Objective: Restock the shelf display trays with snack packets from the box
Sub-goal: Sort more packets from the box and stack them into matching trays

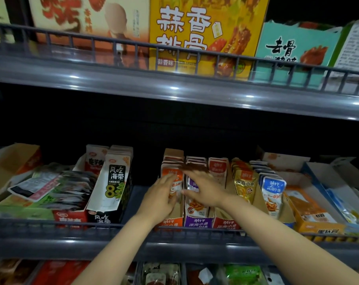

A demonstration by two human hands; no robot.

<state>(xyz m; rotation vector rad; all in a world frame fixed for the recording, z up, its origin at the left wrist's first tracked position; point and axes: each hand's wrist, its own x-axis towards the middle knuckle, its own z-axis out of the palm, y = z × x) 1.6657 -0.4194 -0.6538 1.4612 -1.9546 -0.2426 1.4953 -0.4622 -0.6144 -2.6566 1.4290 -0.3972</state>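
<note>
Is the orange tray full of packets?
Not full: orange packets stand at the back; the orange tray shows bare cardboard in front, by the left hand.

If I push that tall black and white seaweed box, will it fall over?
Probably tippy: the seaweed box is tall and narrow, with a gap on its right. The shelf rail in front would likely stop it sliding off. It looks like thin card, so likely light.
</note>
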